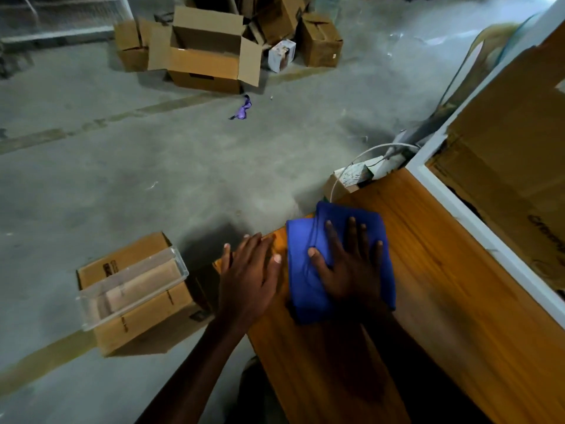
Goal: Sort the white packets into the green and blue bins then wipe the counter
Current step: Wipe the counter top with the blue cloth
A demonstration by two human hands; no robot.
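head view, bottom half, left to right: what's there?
Clear tray on a cardboard box → left hand flat on the counter's corner → right hand flat on the blue cloth → white-framed cardboard.

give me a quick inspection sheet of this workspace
surface: wooden counter, bare wood grain around the cloth
job's things: folded blue cloth flat near the counter's left corner; no white packets or green and blue bins seen
clutter: clear plastic tray on a cardboard box on the floor; purple scrap on the concrete
grippers: right hand pressed flat on the cloth; left hand flat on the counter edge, beside the cloth
cables: white cable looping behind the counter's far end
surroundings: open cardboard boxes on the far floor; white-framed panel at right
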